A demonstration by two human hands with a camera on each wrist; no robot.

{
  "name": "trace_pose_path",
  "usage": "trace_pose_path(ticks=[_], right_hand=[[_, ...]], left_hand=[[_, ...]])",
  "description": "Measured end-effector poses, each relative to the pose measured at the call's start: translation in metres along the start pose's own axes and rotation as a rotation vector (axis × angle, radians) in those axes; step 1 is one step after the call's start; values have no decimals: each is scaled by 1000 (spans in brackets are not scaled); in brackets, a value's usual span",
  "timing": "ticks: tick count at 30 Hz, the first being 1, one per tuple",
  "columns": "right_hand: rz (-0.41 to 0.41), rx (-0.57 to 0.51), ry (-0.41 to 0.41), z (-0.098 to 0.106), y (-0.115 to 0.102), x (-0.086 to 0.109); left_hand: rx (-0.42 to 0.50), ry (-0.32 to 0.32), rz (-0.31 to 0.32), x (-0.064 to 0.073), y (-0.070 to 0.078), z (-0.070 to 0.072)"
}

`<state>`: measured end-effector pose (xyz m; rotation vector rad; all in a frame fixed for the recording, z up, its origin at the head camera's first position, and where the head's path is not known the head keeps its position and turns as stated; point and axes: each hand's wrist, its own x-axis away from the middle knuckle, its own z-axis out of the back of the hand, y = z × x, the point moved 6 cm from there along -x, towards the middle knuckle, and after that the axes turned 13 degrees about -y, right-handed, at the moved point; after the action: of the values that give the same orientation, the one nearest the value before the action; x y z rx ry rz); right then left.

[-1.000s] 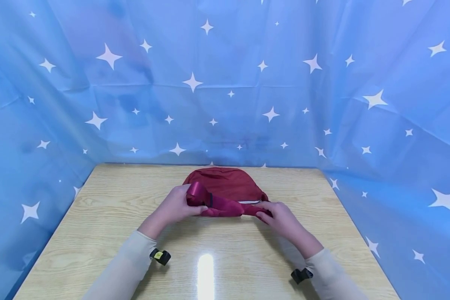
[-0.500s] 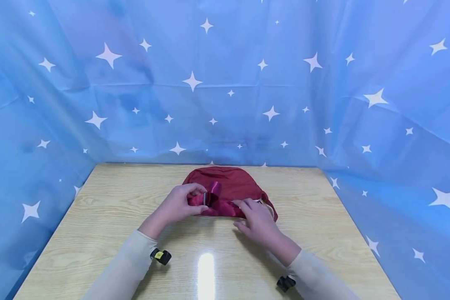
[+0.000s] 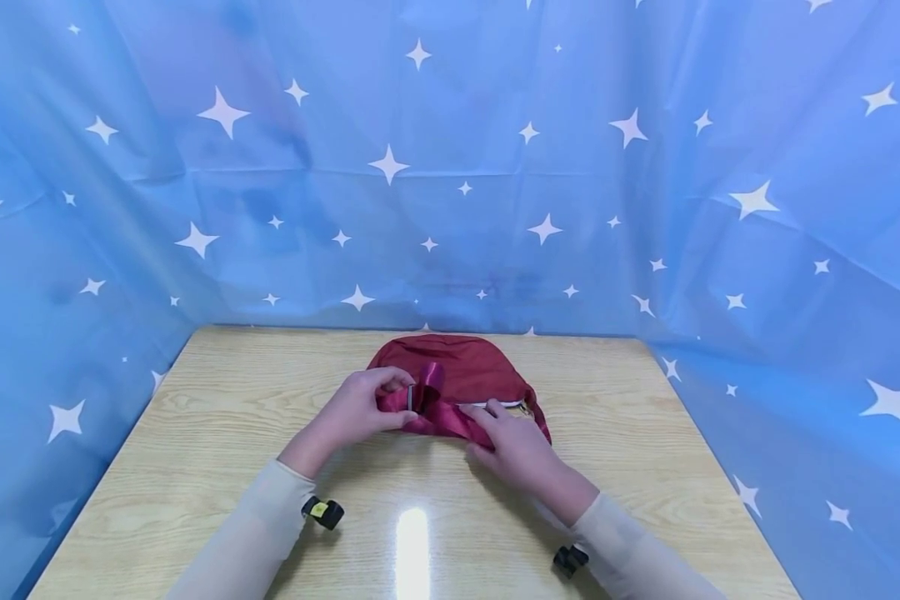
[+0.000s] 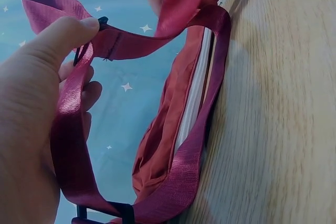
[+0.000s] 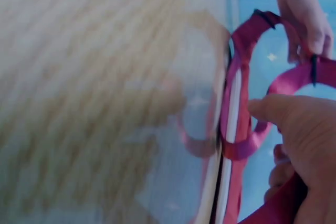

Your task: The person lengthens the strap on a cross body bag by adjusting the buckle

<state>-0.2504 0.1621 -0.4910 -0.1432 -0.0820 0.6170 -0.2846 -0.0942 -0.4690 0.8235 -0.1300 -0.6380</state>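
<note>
Left hand point(image 3: 348, 408), forearm reaching in from the near left corner of the scene: the hand turns inward, thumb toward the person and fingers arched on the far side, pinching the glossy magenta strap point(image 4: 71, 145) beside a black slider point(image 4: 103, 23). A loop of the strap stands up just past the fingertips.

Right hand point(image 3: 521, 450), forearm slanting in from the near right: the back of the hand faces upward, the thumb extends, and the other fingers curl, so that a length of the same strap is gripped between them. The two hands are apart, nearly level across the work.

The dark red bag point(image 3: 450, 367) lies flat near the far edge of the wood-grained table point(image 3: 232, 417), its rounded side toward the star-printed blue backdrop point(image 3: 465, 125) and its white zipper point(image 4: 194, 93) along the side nearer the person. A second black slider point(image 4: 123, 211) sits lower on the strap. Pale sleeves point(image 3: 243, 542) cover both forearms.
</note>
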Motion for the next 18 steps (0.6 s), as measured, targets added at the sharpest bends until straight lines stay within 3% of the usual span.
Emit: trace_pose_path(ticks=[5, 18], right_hand=[[29, 27, -14, 5, 13, 7], [23, 0, -81, 6, 73, 28]], left_hand=[[14, 1, 18, 1, -2, 1], [1, -6, 19, 3, -2, 5]])
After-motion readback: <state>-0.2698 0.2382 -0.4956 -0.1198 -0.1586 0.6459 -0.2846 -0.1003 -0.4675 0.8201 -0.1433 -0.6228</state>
